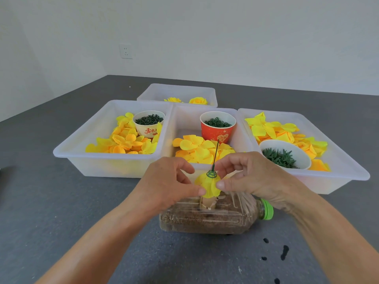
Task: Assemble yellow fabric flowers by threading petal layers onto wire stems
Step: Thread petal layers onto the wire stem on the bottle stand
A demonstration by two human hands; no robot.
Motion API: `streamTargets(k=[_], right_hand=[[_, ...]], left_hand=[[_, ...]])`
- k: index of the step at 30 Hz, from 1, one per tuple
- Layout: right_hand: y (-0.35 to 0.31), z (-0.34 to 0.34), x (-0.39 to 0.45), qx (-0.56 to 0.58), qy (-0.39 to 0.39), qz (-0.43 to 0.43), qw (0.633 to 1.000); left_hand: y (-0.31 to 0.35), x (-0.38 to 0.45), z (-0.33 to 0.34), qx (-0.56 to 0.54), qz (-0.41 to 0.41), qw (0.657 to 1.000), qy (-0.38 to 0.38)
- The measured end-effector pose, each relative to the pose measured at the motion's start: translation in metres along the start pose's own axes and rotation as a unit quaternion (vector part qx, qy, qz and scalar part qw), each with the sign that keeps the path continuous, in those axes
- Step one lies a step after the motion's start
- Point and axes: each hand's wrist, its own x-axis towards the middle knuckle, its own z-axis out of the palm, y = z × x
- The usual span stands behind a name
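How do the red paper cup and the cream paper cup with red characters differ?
The red paper cup stands in the middle translucent plastic tray; the cream paper cup with red characters stands in the left translucent plastic tray. The red one holds green rings, the cream one short dark-green pieces. Both stand upright and filled.

— Where is there room to pass?
— On the bare grey table left of the bottle, and near right by the dark spots.
— What blocks the way ahead?
— Three trays side by side: left tray, middle tray, right tray, touching. Cups stand inside: a white cup, a red cup, a bowl. A fourth tray sits behind.
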Motion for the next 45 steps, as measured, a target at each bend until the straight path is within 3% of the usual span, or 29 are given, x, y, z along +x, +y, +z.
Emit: streamTargets(k=[13,23,32,36,41,45], right_hand=[[0.009,-0.001,-0.003,0.058,0.008,0.032,0.998],[0.003,-0.007,-0.004,0.03,-0.027,-0.001,0.999],[-0.004,0.01,0.003,-0.003,0.057,-0.062,0.996],[-0.005,0.012,0.004,-0.012,0.067,-0.076,0.995],[-0.006,0.009,0.005,-0.022,0.07,-0.077,0.994],[-0.006,0.007,0.006,-0.039,0.062,-0.073,0.995]], left_hand=[[0.003,-0.001,0.006,-0.151,-0.069,0.986,-0.021],[0.003,0.001,-0.002,-0.119,-0.049,0.99,-0.065],[-0.002,0.005,-0.002,-0.079,0.004,0.997,0.002],[-0.002,0.006,-0.005,-0.048,0.031,0.998,0.02],[0.006,0.004,-0.003,-0.103,0.059,0.993,-0.014],[0.006,0.005,0.002,-0.057,0.053,0.997,0.012]])
